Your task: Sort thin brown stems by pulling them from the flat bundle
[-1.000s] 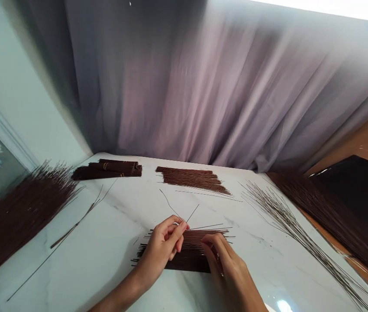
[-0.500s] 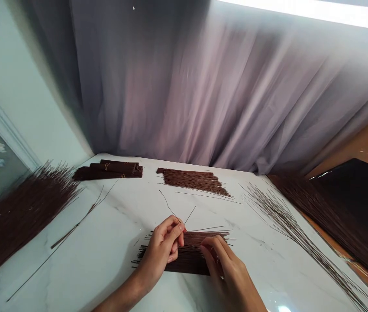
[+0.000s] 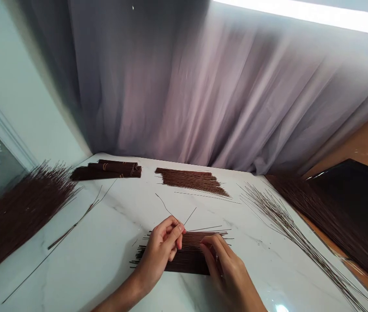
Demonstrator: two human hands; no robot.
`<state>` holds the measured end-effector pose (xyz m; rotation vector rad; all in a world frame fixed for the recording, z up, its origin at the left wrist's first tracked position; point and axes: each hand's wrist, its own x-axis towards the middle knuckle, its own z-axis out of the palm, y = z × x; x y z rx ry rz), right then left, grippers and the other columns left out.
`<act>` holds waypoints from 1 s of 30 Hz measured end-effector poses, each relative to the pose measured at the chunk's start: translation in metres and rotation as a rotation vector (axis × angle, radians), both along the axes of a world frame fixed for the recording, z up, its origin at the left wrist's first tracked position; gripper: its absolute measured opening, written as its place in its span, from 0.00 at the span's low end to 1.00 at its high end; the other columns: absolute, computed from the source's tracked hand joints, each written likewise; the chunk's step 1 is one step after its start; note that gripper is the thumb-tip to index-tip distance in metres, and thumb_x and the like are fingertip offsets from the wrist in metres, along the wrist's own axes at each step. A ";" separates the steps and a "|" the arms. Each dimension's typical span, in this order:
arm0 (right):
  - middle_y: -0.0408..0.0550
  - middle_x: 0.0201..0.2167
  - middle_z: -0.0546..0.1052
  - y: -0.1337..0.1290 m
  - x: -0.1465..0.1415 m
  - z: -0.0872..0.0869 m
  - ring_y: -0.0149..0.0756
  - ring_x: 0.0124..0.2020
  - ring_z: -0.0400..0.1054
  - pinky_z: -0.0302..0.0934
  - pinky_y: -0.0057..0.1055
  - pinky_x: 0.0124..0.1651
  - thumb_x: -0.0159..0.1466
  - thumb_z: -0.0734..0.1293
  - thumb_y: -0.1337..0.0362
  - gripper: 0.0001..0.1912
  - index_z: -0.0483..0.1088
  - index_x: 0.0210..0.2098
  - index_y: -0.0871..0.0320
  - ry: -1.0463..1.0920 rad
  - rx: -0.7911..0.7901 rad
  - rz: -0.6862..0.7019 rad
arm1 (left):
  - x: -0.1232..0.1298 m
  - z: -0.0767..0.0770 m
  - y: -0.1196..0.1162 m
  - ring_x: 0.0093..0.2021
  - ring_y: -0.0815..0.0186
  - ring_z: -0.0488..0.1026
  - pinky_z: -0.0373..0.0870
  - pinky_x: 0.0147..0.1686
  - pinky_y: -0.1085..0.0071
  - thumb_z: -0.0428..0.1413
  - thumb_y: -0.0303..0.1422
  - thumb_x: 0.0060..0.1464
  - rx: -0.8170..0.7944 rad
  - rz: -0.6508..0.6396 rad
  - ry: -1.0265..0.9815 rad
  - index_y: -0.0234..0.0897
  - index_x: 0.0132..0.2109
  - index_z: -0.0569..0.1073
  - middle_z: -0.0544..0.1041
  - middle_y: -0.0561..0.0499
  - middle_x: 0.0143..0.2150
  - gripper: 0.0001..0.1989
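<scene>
Between the thumb and fingers of my left hand (image 3: 163,242) a thin dark stick (image 3: 162,201) is pinched; it rises bent to the upper left. A second short stick (image 3: 190,216) slants up to the right from the same fingertips. Beneath both hands lies a flat pile of dark brown sticks (image 3: 188,255) on the white marbled table (image 3: 112,242). My right hand (image 3: 224,262) is closed over the pile's right part, thumb and fingertips together; whatever it grips is too small to make out.
Tied brown bundles (image 3: 115,169) and a loose stack (image 3: 192,182) lie at the back. A large dark bundle (image 3: 24,216) is at left, with thin strands (image 3: 73,226) beside it. Long strands (image 3: 297,238) and a black tray (image 3: 353,195) are at right.
The view has shifted slightly. The bent stick at my left fingertips leans a little further left; both hands keep nearly the same pose.
</scene>
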<state>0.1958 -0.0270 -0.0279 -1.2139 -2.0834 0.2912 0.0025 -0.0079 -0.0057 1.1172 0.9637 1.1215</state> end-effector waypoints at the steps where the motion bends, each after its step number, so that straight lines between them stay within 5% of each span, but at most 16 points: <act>1: 0.44 0.33 0.71 0.001 0.001 -0.001 0.33 0.28 0.68 0.62 0.27 0.29 0.75 0.55 0.66 0.07 0.62 0.42 0.52 -0.015 -0.014 0.018 | 0.000 0.001 0.000 0.21 0.75 0.49 0.45 0.18 0.79 0.54 0.42 0.67 -0.003 -0.005 -0.002 0.37 0.34 0.69 0.62 0.59 0.25 0.15; 8: 0.43 0.31 0.72 0.007 0.012 0.009 0.34 0.30 0.66 0.60 0.28 0.33 0.76 0.55 0.61 0.12 0.62 0.35 0.53 0.094 -0.226 0.114 | -0.002 0.009 -0.001 0.22 0.73 0.49 0.43 0.19 0.77 0.54 0.41 0.66 -0.037 -0.068 0.018 0.37 0.34 0.69 0.61 0.60 0.23 0.15; 14: 0.43 0.29 0.74 0.024 0.023 0.048 0.33 0.30 0.66 0.59 0.28 0.31 0.74 0.59 0.54 0.16 0.70 0.35 0.56 0.219 -0.561 0.207 | -0.015 0.031 -0.008 0.23 0.72 0.54 0.50 0.23 0.75 0.54 0.39 0.65 -0.021 -0.407 0.182 0.37 0.34 0.70 0.66 0.59 0.21 0.12; 16: 0.43 0.29 0.74 0.027 0.022 0.061 0.33 0.30 0.65 0.59 0.28 0.32 0.74 0.60 0.56 0.15 0.71 0.35 0.56 0.198 -0.472 0.213 | -0.017 0.036 -0.010 0.26 0.69 0.60 0.55 0.27 0.74 0.55 0.38 0.64 0.054 -0.475 0.320 0.38 0.33 0.72 0.68 0.57 0.22 0.12; 18: 0.44 0.28 0.73 0.025 0.018 0.068 0.34 0.31 0.64 0.57 0.30 0.33 0.73 0.61 0.62 0.12 0.71 0.36 0.56 0.133 -0.197 0.187 | -0.017 0.036 -0.011 0.30 0.67 0.63 0.57 0.31 0.73 0.54 0.39 0.64 0.122 -0.471 0.448 0.39 0.31 0.72 0.70 0.56 0.25 0.14; 21: 0.44 0.27 0.72 0.011 0.008 0.065 0.35 0.30 0.61 0.54 0.31 0.33 0.71 0.60 0.71 0.09 0.70 0.38 0.56 0.084 0.210 0.156 | -0.014 0.033 -0.010 0.32 0.67 0.64 0.58 0.32 0.73 0.52 0.41 0.66 0.162 -0.387 0.526 0.39 0.31 0.72 0.70 0.56 0.29 0.16; 23: 0.44 0.27 0.72 0.000 0.004 0.055 0.34 0.29 0.60 0.54 0.30 0.31 0.71 0.60 0.73 0.09 0.69 0.39 0.55 0.144 0.250 0.140 | -0.012 0.029 -0.008 0.30 0.68 0.62 0.57 0.31 0.73 0.51 0.42 0.67 0.157 -0.307 0.510 0.39 0.32 0.70 0.68 0.57 0.27 0.17; 27: 0.41 0.25 0.70 -0.009 0.010 0.033 0.30 0.26 0.62 0.54 0.26 0.26 0.74 0.60 0.62 0.11 0.66 0.34 0.55 0.275 -0.266 0.224 | -0.012 0.024 -0.003 0.24 0.71 0.55 0.53 0.25 0.74 0.50 0.44 0.68 0.064 -0.177 0.355 0.39 0.34 0.68 0.63 0.60 0.24 0.17; 30: 0.41 0.26 0.70 0.002 0.018 0.025 0.30 0.27 0.63 0.56 0.25 0.29 0.73 0.60 0.52 0.18 0.66 0.32 0.56 0.258 -0.604 0.279 | -0.012 0.023 -0.005 0.22 0.73 0.51 0.49 0.22 0.76 0.52 0.43 0.67 -0.025 -0.245 0.197 0.39 0.34 0.67 0.63 0.60 0.24 0.15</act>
